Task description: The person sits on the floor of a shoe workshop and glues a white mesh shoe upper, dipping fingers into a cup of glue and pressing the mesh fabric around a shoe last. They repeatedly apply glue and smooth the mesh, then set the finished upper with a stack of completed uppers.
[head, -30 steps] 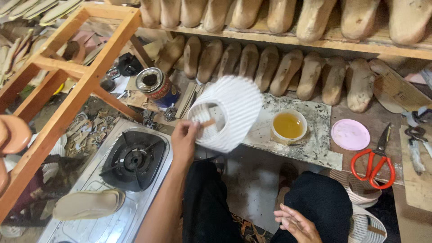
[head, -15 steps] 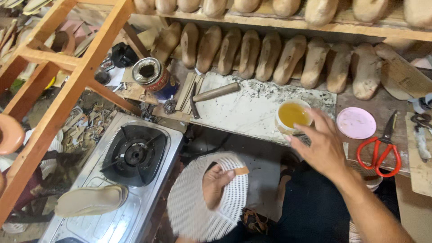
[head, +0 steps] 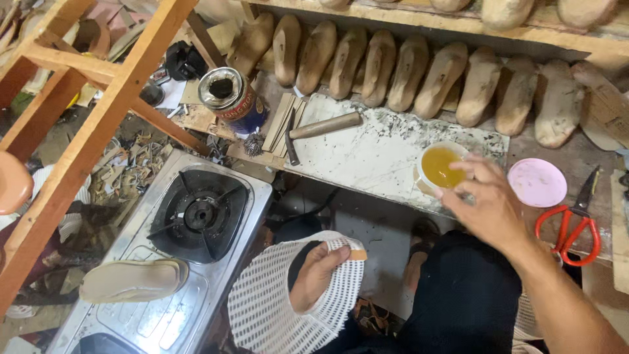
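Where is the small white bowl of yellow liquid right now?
The small white bowl of yellow liquid sits on the marble slab, right of centre, touched by the right hand, beside the pink lid.

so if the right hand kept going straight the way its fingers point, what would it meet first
Most likely the small white bowl of amber liquid on the marble slab. The right hand points up and left, fingertips already at the bowl's rim; whether they touch it is unclear from this one view.

Bare marble slab [head: 380,154] open across its middle, hammer [head: 321,128] and tin can [head: 232,98] blocking its left end, glue bowl [head: 440,166] under the right hand [head: 488,206] at its right edge, row of shoe lasts [head: 406,72] closing the back, red scissors [head: 569,226] and pink lid [head: 537,182] crowding the worktop's right corner
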A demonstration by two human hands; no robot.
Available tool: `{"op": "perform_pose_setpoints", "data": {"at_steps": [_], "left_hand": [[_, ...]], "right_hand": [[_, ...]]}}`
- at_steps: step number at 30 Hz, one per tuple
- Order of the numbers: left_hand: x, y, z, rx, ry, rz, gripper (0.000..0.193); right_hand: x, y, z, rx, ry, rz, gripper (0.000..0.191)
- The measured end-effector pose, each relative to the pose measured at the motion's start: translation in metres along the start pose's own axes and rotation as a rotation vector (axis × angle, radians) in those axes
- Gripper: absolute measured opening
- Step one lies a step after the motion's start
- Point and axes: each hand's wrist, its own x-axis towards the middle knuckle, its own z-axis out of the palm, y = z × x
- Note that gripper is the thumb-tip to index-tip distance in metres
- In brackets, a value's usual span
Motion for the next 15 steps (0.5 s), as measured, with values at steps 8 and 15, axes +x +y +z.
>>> {"op": "perform_pose_setpoints", "data": {"at_steps": [8,15], "left_hand": [[-0.002,0.012,0.038,0.176,0.083,-0.001,0.013],[-0.002,0.009,0.052,0.216,0.022,0.056,0.013]], "right_hand": [[-0.051,-0.088,0.001,0.469,-0.122,-0.195,0.033],[-0.048,-0.098,0.014,0.342,-0.079,-0.325,0.041]]}}
